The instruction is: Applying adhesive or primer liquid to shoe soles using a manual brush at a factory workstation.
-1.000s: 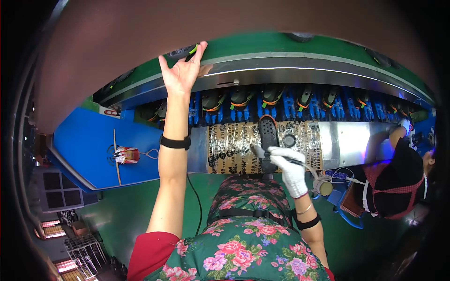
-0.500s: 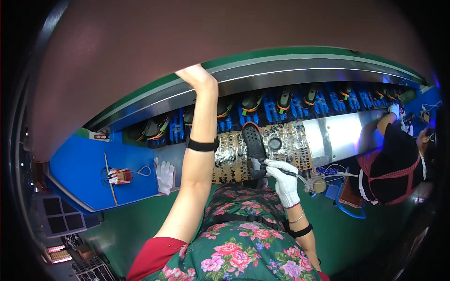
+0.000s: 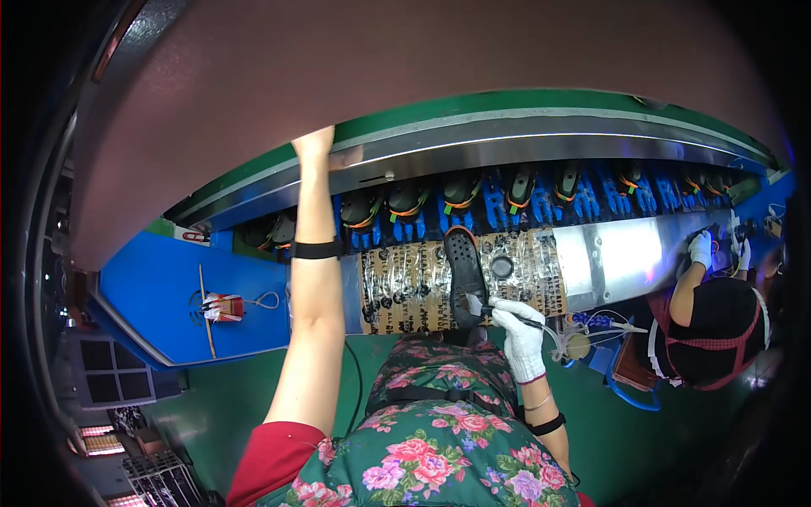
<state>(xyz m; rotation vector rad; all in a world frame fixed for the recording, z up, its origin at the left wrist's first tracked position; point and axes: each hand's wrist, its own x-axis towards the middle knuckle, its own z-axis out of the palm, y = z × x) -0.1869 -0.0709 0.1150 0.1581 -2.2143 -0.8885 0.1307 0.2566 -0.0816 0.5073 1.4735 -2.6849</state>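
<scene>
A black shoe sole (image 3: 462,264) lies lengthwise on the taped bench, small holes across its far end and a thin orange edge there. My right hand (image 3: 521,340), in a white glove, is closed round the dark handle of a brush (image 3: 507,314). The brush's pale tip touches the near end of the sole. My bare left hand (image 3: 314,142) is stretched far forward to the edge of a large brown cover. Its fingers are hidden past that edge.
Several dark shoes (image 3: 405,198) with orange and green trim stand on blue holders beyond the bench (image 3: 405,287). A round black disc (image 3: 502,268) sits right of the sole. A small red-and-white container (image 3: 224,308) rests at left. A co-worker (image 3: 714,313) works at right.
My left arm has swung left along the cover's edge, and a white glove at the left is now out of sight. My right hand keeps the brush at the sole's near end.
</scene>
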